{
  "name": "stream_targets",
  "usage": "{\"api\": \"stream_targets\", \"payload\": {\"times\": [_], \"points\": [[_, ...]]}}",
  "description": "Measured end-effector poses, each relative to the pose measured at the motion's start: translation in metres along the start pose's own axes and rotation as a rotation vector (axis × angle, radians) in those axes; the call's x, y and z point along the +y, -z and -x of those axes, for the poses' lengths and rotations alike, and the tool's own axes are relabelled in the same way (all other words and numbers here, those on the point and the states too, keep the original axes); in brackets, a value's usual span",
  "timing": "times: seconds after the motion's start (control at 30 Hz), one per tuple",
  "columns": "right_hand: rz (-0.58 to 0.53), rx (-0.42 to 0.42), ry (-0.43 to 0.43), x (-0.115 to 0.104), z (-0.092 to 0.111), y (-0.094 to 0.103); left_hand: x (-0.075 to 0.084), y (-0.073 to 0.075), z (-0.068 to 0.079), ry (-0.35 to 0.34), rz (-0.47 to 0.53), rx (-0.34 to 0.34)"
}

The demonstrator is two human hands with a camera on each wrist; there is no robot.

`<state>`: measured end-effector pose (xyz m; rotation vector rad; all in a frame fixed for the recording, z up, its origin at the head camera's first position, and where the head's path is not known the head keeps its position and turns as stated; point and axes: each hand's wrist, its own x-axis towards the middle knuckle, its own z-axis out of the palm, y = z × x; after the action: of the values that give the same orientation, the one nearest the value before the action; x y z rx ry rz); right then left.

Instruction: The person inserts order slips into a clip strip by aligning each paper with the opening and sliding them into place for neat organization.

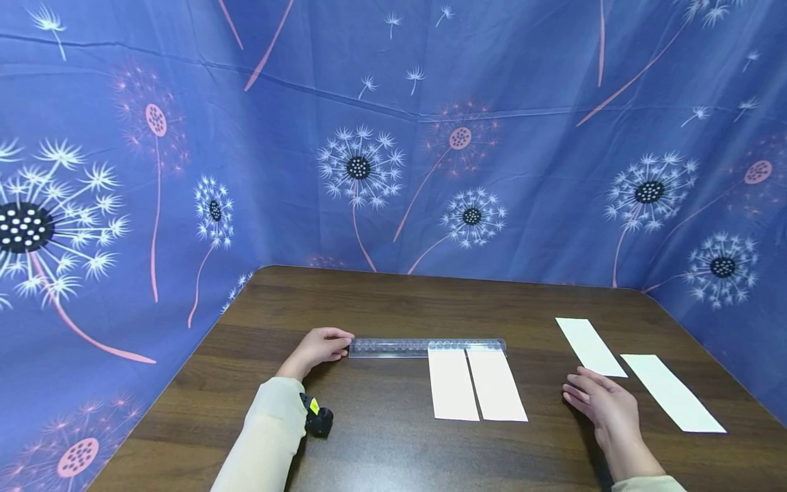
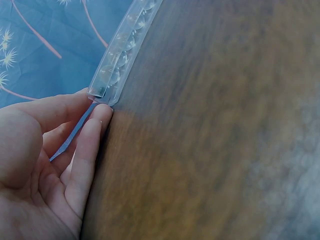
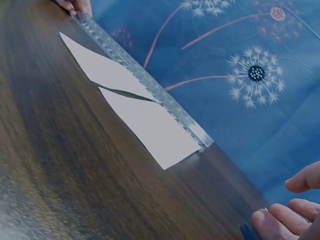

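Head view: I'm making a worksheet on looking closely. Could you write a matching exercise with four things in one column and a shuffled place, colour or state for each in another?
1. Strip
2. Left hand
3. Cloth
4. Right hand

A. blue, with dandelions
B. holding nothing
C. see-through
D. at the strip's end

Pairs: 1-C, 2-D, 3-A, 4-B

A long clear strip (image 1: 390,348), pinched by the left hand (image 1: 316,350), meets two white slips (image 1: 453,387); two matching slips (image 1: 589,345) lie by the right hand (image 1: 605,410).
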<state>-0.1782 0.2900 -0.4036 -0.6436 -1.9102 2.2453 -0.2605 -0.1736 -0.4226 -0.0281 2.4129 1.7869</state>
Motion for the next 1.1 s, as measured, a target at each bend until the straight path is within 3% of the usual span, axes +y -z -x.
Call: {"api": "stream_targets", "payload": {"times": [0.17,0.53,0.9,1.1], "points": [[-0.078,0.021,-0.045,-0.003,-0.006,0.003,-0.001,0.001,-0.001,-0.001,0.002,0.002],[-0.159,0.045,-0.058,-0.003,-0.015,0.01,-0.002,0.001,-0.004,0.006,0.009,0.0],[-0.165,0.159,-0.01,-0.001,-0.023,0.014,-0.001,-0.001,-0.003,0.014,0.01,0.002],[-0.104,0.214,0.029,0.002,-0.029,0.018,-0.001,0.001,-0.002,-0.003,0.011,-0.021]]}}
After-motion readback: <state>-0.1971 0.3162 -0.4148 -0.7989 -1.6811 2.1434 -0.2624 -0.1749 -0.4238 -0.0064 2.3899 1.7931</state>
